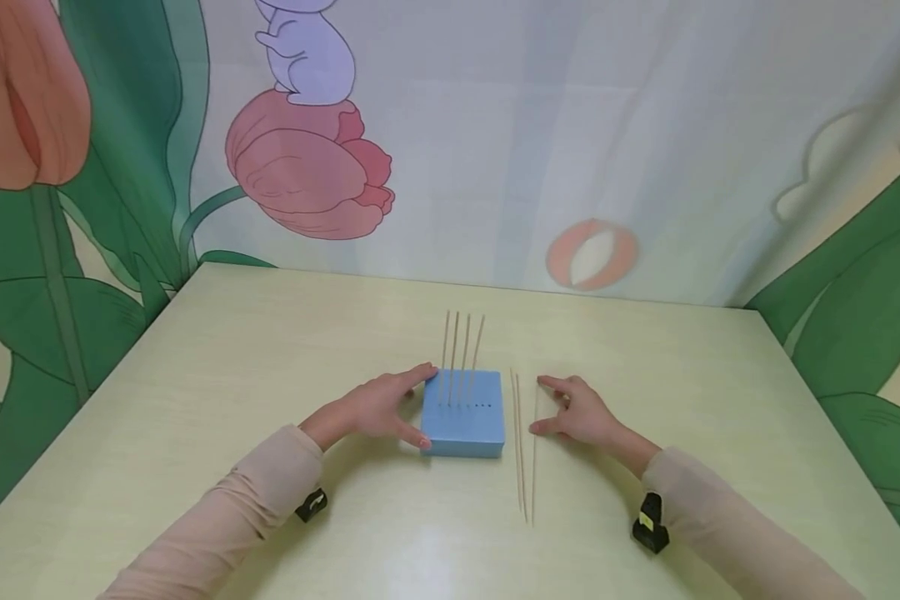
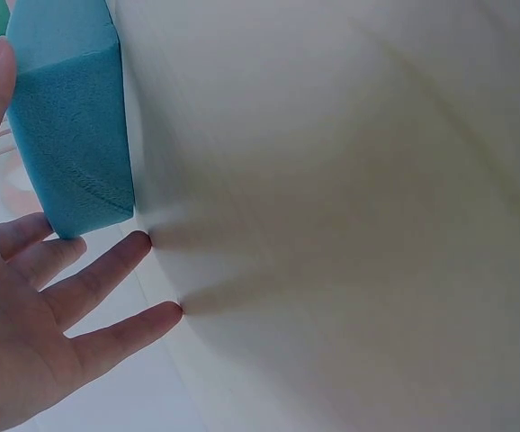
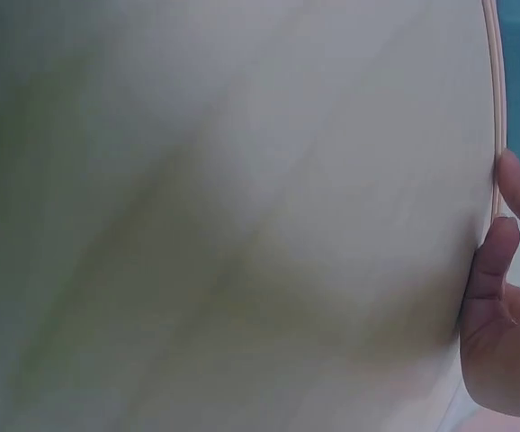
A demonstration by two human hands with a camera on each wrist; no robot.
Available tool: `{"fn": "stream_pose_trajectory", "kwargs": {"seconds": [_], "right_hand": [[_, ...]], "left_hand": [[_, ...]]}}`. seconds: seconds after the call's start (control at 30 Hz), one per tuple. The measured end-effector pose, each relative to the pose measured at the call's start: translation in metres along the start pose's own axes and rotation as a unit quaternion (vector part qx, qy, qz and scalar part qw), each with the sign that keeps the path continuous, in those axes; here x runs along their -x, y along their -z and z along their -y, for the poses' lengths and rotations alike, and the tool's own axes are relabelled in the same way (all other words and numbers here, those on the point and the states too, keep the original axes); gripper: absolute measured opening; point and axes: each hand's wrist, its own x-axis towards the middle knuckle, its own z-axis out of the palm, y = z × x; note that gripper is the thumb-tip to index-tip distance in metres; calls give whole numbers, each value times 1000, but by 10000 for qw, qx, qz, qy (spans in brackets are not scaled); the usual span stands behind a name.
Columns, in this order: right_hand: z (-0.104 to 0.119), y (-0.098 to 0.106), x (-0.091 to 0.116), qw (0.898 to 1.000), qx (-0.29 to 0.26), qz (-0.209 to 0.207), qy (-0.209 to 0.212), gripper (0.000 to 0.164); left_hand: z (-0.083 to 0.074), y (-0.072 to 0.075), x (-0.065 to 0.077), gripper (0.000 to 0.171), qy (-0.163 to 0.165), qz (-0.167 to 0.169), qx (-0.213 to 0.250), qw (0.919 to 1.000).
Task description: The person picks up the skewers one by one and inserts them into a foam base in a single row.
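A blue foam block with a row of small holes in its top lies on the table. Several thin wooden sticks stand upright in the holes on its left side. My left hand holds the block's left side, thumb at the front corner and forefinger at the back; its other fingers spread in the left wrist view. Right of the block, two thin sticks lie side by side. Another stick lies under my right hand, whose thumb and forefinger touch it with a gap between them.
A pale wooden table carries everything. Behind it hangs a curtain printed with flowers and a white animal. Black wrist cameras sit beneath both sleeves.
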Motion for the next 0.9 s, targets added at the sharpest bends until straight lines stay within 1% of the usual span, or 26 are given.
{"fn": "stream_pose_trajectory", "kwargs": {"seconds": [0.1, 0.23, 0.47, 0.6, 0.73, 0.9], "right_hand": [[2, 1, 0, 9999, 128, 0, 48, 82], [5, 2, -1, 9998, 163, 107, 50, 82], [8, 4, -3, 9982, 538, 229, 139, 83], [9, 4, -5, 9974, 679, 190, 169, 81], [8, 5, -6, 9980, 606, 143, 136, 79], [8, 6, -6, 9996, 237, 159, -25, 80]], "left_hand": [[1, 0, -1, 103, -10, -25, -14, 10000], [0, 0, -1, 103, 31, 10, 10, 10000], [0, 0, 0, 103, 101, 42, -3, 9999], [0, 0, 0, 103, 122, 57, 2, 9999], [-1, 0, 0, 102, 114, 61, 14, 9999], [-1, 0, -1, 102, 91, 51, 6, 9999]]}}
